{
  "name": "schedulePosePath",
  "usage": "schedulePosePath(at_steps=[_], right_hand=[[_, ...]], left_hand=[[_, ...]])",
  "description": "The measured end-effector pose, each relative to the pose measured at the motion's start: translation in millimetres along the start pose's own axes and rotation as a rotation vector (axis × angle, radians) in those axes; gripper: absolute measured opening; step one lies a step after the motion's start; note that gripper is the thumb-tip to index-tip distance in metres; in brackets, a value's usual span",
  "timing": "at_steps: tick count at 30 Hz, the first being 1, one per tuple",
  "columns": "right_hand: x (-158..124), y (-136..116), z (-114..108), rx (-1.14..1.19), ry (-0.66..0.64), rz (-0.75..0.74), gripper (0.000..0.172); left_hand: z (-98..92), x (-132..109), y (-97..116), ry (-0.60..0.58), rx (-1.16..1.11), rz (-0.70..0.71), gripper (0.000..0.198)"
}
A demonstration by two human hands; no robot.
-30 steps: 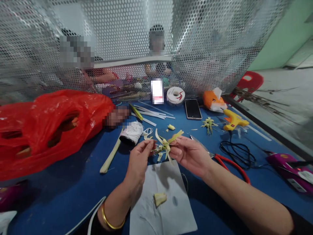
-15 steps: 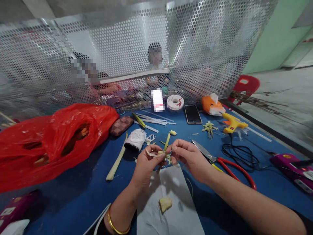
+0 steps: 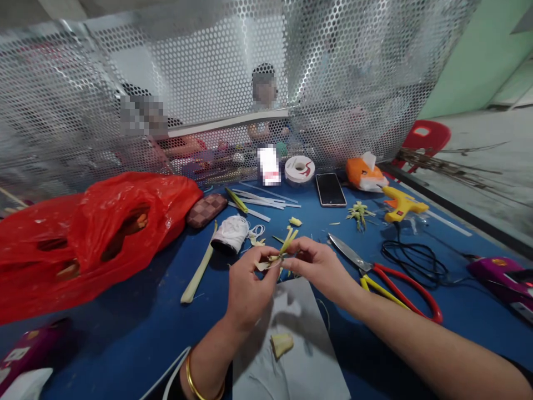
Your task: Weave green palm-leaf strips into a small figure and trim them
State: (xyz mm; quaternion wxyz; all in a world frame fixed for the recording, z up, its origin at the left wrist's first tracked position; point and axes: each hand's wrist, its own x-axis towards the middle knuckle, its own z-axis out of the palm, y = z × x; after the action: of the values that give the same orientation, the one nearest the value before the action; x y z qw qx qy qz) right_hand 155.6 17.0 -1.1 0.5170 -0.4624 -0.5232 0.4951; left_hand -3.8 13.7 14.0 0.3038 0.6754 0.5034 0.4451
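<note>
Both hands meet over the upper edge of a white paper sheet (image 3: 308, 350). My left hand (image 3: 252, 280) is closed, pinching a small bundle of pale yellow-green plant strips (image 3: 287, 242) between thumb and fingers. From the right, my right hand (image 3: 318, 266) pinches the same bundle at its base, fingertips touching those of the left. The strips stick up and fan out slightly above the fingertips; their lower part is hidden by the fingers. A cut pale stalk piece (image 3: 282, 345) lies on the paper. Scissors (image 3: 353, 255) with red and yellow handles rest beside my right hand.
Left are a red plastic bag (image 3: 91, 239), a checkered pouch (image 3: 207, 210), a long stalk (image 3: 200, 266) and white thread (image 3: 231, 233). Behind are a ribbon roll (image 3: 300, 169) and phone (image 3: 331, 189). Right lie a yellow glue gun (image 3: 402, 204) and its black cable. People sit behind a perforated screen.
My right hand has come in closer to the left, its fingers now on the bundle. The strips above the fingertips look more spread. The view has shifted slightly.
</note>
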Motion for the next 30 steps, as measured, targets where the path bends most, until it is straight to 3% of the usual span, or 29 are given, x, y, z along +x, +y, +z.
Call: schedulePosePath(at_steps=[4,12,19,24,28,30], right_hand=[[0,6,0,-0.138,0.037,-0.091,0.013],[0,9,-1,-0.253,0.034,-0.120,0.014],[0,4,1,-0.154,-0.028,0.025,0.013],[0,7,5,-0.023,-0.145,0.194,0.015],[-2,13,7,-0.148,-0.163,0.116,0.020],[-4,15,6,-0.211,-0.169,0.067,0.013]], left_hand=[[0.7,-5,-9,-0.034,0.164,0.184,0.022],[2.7,-1,-10,-0.006,0.199,0.211,0.015],[0.7,4,-9,-0.048,0.145,0.044,0.010],[1.2,4,-8,-0.077,0.155,-0.078,0.011],[2.1,4,-7,-0.094,0.086,-0.144,0.012],[2.4,4,-8,-0.116,0.040,-0.173,0.013]])
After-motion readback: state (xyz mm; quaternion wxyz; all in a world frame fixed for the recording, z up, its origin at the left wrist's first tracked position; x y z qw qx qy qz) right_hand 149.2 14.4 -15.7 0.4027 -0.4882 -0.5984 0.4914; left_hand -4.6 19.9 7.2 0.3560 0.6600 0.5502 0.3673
